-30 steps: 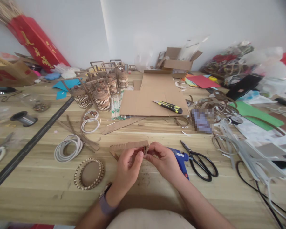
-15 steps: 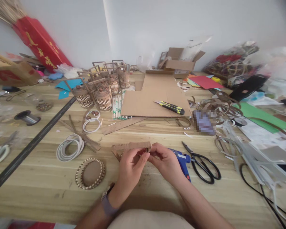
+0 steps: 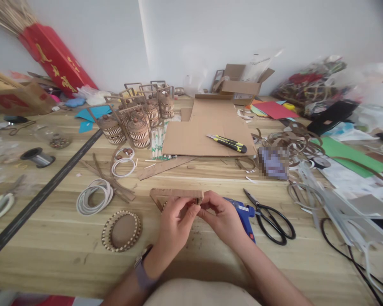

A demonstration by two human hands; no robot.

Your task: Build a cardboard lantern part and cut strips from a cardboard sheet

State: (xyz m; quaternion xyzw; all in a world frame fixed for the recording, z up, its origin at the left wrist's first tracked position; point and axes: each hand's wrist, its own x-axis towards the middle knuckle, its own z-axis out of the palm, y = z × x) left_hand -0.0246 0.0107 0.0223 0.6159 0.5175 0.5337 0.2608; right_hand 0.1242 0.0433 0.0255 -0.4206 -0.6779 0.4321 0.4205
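Observation:
Both hands pinch the right end of a bent cardboard strip, held just above the table. Its long side runs leftward above my left hand, then folds down at the far left corner. Thumb and fingers of my left hand close near that right end. My right hand grips the same end from the other side; the fingers hide the exact join. A blue glue gun lies partly behind my right hand, with black-handled scissors beside it. A small round woven basket piece sits left of my left hand.
Several small lidded baskets with handles stand at the back left. A cutter knife lies on a cardboard sheet. White coils are at left, a wire spool farther left, tangled brown strips at right.
The cardboard strip has turned a little in my fingers; its left end sits slightly higher and its top edge looks more level. Both hands stay almost in place.

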